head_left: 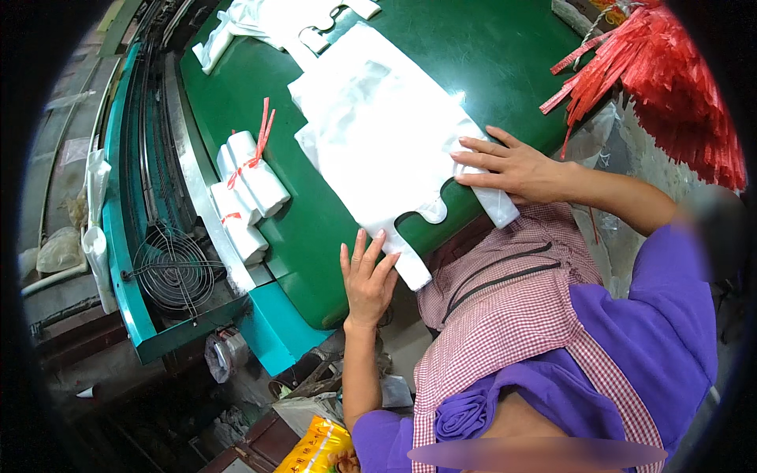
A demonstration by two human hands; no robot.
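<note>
A stack of white plastic vest-style carrier bags [378,118] lies spread flat on the green tabletop [489,55], its two handles pointing toward me. My left hand [368,280] rests its outstretched fingertips on the left handle, just by the table's near edge. Across the right handle lies my right hand [509,167], fingers spread and flat. Neither hand grips anything that I can see. Between the handles a cut-out with a small tab [432,211] shows. More white bags [276,24] lie loosely at the far edge, touching the stack.
Rolled white bag bundles [251,177] tied with red strips sit at the table's left. A large bunch of red plastic strips [670,79] hangs at the right. Along the left runs a teal machine frame [126,229] with a round wire fan guard [175,264]. A yellow package [317,448] lies below.
</note>
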